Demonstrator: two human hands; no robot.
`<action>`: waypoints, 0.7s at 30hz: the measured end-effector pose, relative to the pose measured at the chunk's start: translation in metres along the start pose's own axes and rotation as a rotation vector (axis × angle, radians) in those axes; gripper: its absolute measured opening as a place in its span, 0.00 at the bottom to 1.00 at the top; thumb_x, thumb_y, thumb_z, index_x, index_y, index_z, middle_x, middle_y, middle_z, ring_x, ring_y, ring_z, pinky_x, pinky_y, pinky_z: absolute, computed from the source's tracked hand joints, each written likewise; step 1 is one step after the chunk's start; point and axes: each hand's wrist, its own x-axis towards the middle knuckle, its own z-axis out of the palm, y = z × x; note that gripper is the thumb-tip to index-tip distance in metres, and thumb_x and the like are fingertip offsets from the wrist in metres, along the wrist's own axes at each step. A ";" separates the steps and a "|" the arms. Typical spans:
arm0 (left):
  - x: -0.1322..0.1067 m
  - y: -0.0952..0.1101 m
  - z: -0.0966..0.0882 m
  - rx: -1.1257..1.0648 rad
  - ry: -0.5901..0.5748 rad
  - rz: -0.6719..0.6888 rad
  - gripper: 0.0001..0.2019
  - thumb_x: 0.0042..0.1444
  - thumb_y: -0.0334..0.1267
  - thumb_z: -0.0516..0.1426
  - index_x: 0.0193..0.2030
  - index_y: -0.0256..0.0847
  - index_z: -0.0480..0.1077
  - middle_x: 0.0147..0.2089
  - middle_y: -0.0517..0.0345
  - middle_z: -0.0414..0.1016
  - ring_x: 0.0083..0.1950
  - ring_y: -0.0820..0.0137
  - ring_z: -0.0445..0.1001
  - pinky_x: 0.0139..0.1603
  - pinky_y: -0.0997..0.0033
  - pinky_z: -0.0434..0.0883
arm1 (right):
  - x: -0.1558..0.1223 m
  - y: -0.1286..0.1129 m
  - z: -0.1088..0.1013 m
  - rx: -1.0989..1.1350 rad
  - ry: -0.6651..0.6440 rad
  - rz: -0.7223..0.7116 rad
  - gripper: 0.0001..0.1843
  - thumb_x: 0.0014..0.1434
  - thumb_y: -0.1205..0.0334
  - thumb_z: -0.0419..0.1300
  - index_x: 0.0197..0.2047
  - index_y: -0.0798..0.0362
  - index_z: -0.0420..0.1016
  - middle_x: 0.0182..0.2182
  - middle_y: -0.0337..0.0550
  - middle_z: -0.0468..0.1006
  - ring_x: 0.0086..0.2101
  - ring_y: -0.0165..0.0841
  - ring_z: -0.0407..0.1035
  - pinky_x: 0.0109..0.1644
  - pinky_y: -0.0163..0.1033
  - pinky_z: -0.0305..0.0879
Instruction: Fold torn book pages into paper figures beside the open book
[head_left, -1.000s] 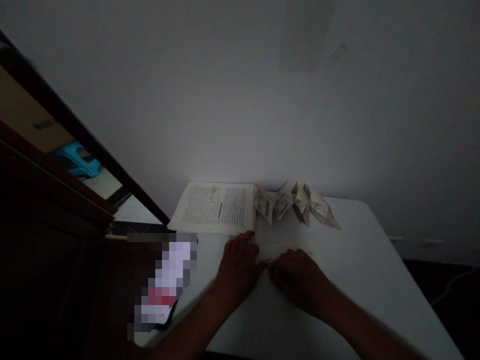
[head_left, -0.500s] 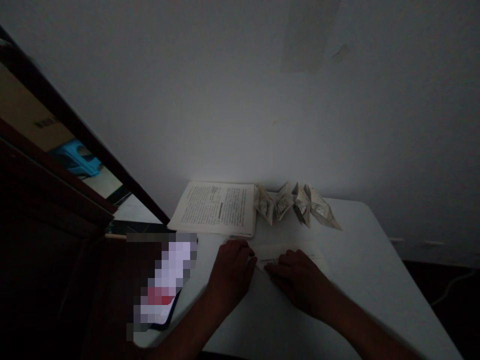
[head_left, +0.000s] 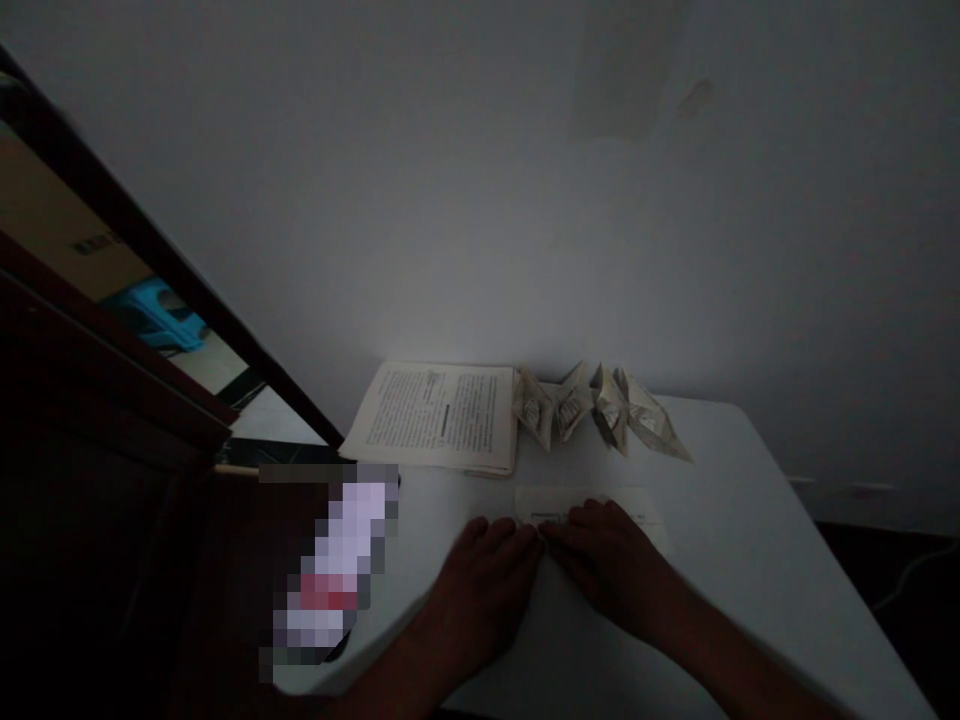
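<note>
A printed sheet of paper point(head_left: 645, 498) lies flat on the white table, partly covered by my hands. My left hand point(head_left: 487, 580) is at its near left side, fingers closed and their tips at the paper's near edge. Beside it, my right hand point(head_left: 607, 555) presses on the paper with curled fingers, its index tip almost meeting the left fingertips. What lies under the fingertips is hidden. Behind the sheet stand several folded paper boats point(head_left: 571, 405) in a row, made from printed pages.
A stack of printed pages point(head_left: 442, 415) lies left of the boats, against the wall. A phone with a blurred screen point(head_left: 337, 560) rests at the left edge of the white table point(head_left: 750, 520). Farther left are a dark wooden frame and a blue plastic stool point(head_left: 169, 315).
My left hand has moved nearer and right along the paper, up to my right fingertips, uncovering the sheet's far left corner. My right hand stays nearly in place. The view has shifted slightly.
</note>
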 end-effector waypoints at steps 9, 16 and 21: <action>-0.001 -0.001 -0.003 0.011 0.051 -0.211 0.16 0.58 0.38 0.52 0.53 0.41 0.64 0.53 0.52 0.70 0.51 0.56 0.65 0.51 0.48 0.57 | 0.000 0.000 0.000 0.012 -0.010 0.028 0.11 0.62 0.62 0.53 0.44 0.45 0.74 0.32 0.41 0.75 0.36 0.36 0.65 0.42 0.42 0.54; -0.003 0.003 0.000 0.072 0.094 -0.231 0.16 0.59 0.38 0.52 0.54 0.40 0.65 0.53 0.51 0.70 0.51 0.55 0.66 0.52 0.48 0.56 | 0.001 -0.002 -0.002 0.041 -0.005 0.041 0.11 0.61 0.63 0.53 0.44 0.45 0.75 0.32 0.41 0.75 0.37 0.36 0.65 0.44 0.43 0.54; -0.003 0.001 0.000 0.050 0.013 -0.182 0.17 0.59 0.35 0.52 0.55 0.45 0.64 0.55 0.53 0.67 0.52 0.57 0.64 0.52 0.51 0.58 | 0.004 -0.002 -0.001 0.061 -0.015 0.076 0.11 0.60 0.62 0.53 0.43 0.44 0.75 0.31 0.40 0.75 0.35 0.36 0.65 0.43 0.43 0.54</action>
